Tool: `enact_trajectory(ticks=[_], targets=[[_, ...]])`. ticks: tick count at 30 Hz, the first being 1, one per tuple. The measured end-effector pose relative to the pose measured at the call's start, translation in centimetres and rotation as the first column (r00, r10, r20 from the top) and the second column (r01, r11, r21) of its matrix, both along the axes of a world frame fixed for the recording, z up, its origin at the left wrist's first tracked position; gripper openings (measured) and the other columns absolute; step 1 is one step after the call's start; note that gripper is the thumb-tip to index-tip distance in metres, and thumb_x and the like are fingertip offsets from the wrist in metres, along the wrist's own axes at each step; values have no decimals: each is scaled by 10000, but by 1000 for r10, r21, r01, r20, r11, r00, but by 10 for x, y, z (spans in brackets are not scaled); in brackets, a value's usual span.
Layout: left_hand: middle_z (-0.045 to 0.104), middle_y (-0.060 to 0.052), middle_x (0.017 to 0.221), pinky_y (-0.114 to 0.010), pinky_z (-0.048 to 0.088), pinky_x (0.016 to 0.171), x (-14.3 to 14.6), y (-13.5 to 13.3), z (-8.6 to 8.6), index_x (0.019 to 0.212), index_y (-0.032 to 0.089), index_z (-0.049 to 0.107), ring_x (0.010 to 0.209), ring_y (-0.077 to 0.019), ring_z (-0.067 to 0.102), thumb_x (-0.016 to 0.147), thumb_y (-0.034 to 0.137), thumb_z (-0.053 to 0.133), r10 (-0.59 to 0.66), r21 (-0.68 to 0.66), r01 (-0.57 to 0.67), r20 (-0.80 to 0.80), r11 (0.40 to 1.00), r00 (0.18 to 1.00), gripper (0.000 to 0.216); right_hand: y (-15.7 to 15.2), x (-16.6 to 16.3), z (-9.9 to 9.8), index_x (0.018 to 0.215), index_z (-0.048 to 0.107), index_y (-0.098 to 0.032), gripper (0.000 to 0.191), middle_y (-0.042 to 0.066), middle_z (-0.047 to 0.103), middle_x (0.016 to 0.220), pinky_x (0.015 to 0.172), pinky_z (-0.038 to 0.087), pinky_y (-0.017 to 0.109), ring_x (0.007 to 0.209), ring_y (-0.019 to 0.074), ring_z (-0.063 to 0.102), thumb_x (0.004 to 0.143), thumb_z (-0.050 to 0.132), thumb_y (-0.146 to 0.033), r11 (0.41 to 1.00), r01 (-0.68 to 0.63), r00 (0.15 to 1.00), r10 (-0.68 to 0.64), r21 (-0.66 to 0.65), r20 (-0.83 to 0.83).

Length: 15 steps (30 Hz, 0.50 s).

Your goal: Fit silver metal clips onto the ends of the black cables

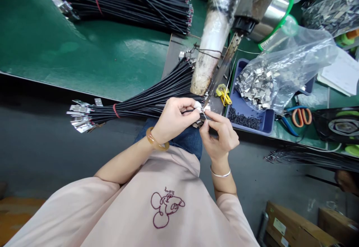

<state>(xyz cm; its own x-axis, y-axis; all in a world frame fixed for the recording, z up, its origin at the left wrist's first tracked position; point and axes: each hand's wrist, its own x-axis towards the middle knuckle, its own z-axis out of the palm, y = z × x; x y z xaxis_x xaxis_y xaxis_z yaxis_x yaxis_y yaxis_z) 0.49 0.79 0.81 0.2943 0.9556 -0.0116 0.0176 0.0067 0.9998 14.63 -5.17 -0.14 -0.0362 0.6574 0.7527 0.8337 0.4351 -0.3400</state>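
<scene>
My left hand (179, 117), with a white cover on one fingertip, pinches the end of a black cable at the table's front edge. My right hand (220, 133) grips a thin solder wire (205, 115) between thumb and fingers, its tip close to the cable end. Just above both hands is the lower end of a soldering iron (221, 69), mounted on a stand and pointing down at the cable end. Beside and behind my left hand lies a bundle of black cables (140, 99), tied with a red band (116, 111). The exact contact point is hidden by my fingers.
A stained white tube (209, 49) slants down over the work spot. To the right are a yellow cutter (223, 94), a blue tray (266, 127) with metal connectors and small black pieces, and orange-handled scissors (301, 116). Another cable bundle (134, 6) lies at the back left.
</scene>
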Motion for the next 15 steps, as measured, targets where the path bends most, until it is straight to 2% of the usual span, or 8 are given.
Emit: enact_trajectory(ticks=[4,6,8,11,13,15], targets=[[553,6,578,-205,409,545,0,-2,3,664,133,654,558,-90,490,758,196,604,-23,7,23,-11,1000,1000,124,-1,1,1,902,612,-210,204,45,809,973,784,623,223,847,140,783,820,703,-46,1000,4,1000,-4,20,-10],[551,5,597,-197,397,529,-1,-3,5,660,131,656,562,-86,480,766,191,609,-30,27,31,-18,999,999,130,-2,2,3,925,639,-224,192,25,801,961,766,629,237,851,145,779,830,709,-72,1000,28,997,-27,9,-69],[534,9,612,-184,363,495,-1,-5,7,653,131,659,552,-74,447,772,181,618,-31,65,33,-20,997,999,136,-2,2,6,923,659,-233,135,22,788,1002,694,635,242,817,142,771,864,692,-116,994,33,978,-54,-105,-202],[483,22,614,-181,303,456,-2,-7,8,632,135,658,531,-61,382,780,154,621,-23,122,26,-21,992,1000,154,-1,1,10,889,658,-212,45,31,770,1048,633,639,231,748,119,759,917,645,-178,938,-73,904,-81,-339,-419],[453,27,610,-187,279,448,-2,-7,7,608,134,644,526,-60,359,784,142,613,-10,139,13,-25,990,1000,179,-1,0,13,866,651,-202,54,31,768,1024,669,647,234,783,121,762,919,642,-193,915,-118,879,-84,-385,-469],[452,24,614,-194,275,453,-3,-6,5,605,132,640,531,-63,369,785,140,607,0,142,5,-30,990,1000,183,0,0,14,844,649,-200,65,35,769,1016,700,646,241,847,132,761,907,650,-185,922,-107,897,-72,-372,-437]])
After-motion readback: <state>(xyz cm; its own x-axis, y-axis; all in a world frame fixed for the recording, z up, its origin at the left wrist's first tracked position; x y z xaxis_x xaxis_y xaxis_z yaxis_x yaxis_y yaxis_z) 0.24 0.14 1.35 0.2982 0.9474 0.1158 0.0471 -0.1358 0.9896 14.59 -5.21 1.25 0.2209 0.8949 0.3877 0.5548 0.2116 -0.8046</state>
